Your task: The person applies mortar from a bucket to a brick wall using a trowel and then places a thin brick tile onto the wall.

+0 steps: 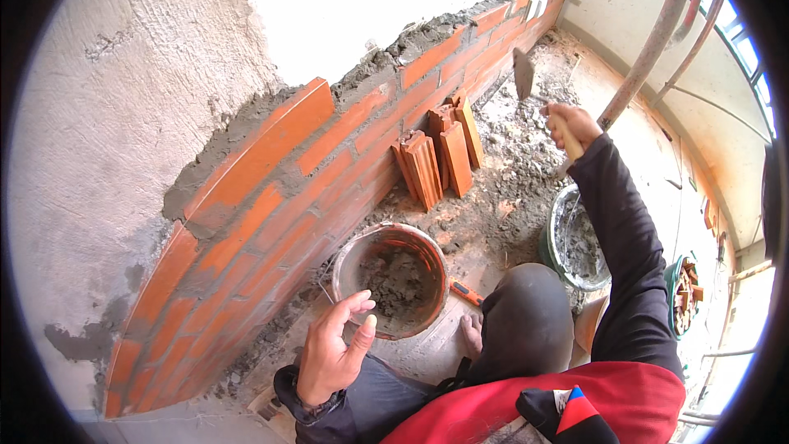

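My right hand (574, 127) is wrapped round the wooden handle of a trowel (523, 74), its metal blade held out over the mortar-strewn floor. My left hand (335, 349) is raised beside the near rim of a round bucket (338, 267), fingers apart and nothing in them. Grey mortar (400, 284) lies inside that bucket. On the left runs a low wall of orange bricks (271, 197), with wet mortar (362, 74) along parts of its top. Several loose bricks (457, 156) stand on end against the wall's foot.
A second bucket (549, 251) with grey residue stands right of my knee. Farther right is a tub (674, 312) of brick pieces. An orange level (467, 293) lies by the mortar bucket. Slanting poles (649, 49) stand at the upper right. Crumbled mortar (518, 173) covers the floor.
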The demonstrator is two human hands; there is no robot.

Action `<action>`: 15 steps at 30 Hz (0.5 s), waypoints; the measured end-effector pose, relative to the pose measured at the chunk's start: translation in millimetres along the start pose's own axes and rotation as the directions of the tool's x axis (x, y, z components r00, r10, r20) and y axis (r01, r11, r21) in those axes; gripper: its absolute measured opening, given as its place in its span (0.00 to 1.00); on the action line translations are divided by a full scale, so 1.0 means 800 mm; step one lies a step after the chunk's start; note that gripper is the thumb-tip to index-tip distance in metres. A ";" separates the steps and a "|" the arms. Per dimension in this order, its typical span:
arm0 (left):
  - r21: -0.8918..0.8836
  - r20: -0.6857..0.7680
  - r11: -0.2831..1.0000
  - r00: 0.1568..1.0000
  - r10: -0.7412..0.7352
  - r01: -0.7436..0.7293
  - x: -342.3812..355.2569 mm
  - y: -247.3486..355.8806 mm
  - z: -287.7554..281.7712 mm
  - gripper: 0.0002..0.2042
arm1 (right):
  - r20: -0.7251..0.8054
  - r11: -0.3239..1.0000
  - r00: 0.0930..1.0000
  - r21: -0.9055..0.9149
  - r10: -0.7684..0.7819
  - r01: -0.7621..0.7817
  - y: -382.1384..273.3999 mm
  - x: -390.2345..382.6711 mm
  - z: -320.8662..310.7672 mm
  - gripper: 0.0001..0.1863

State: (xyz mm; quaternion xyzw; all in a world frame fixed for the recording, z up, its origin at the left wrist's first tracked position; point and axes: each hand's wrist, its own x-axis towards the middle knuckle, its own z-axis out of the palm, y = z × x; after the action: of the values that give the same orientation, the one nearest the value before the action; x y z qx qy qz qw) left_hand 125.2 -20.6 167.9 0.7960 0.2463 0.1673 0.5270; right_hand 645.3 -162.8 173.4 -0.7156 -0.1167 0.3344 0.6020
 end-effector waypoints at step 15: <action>0.047 -0.007 0.995 0.996 -0.085 0.085 -0.003 0.010 -0.001 0.25 | 0.452 -0.185 0.710 -0.887 -0.540 0.424 -0.158 -0.020 0.113 0.14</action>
State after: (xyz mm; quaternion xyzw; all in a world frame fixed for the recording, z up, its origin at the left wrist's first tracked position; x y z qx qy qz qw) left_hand 124.6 -24.2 175.5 0.7965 0.2851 0.1412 0.5141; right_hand 607.5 -69.9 292.7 -0.8297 -0.5430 -0.1240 0.0354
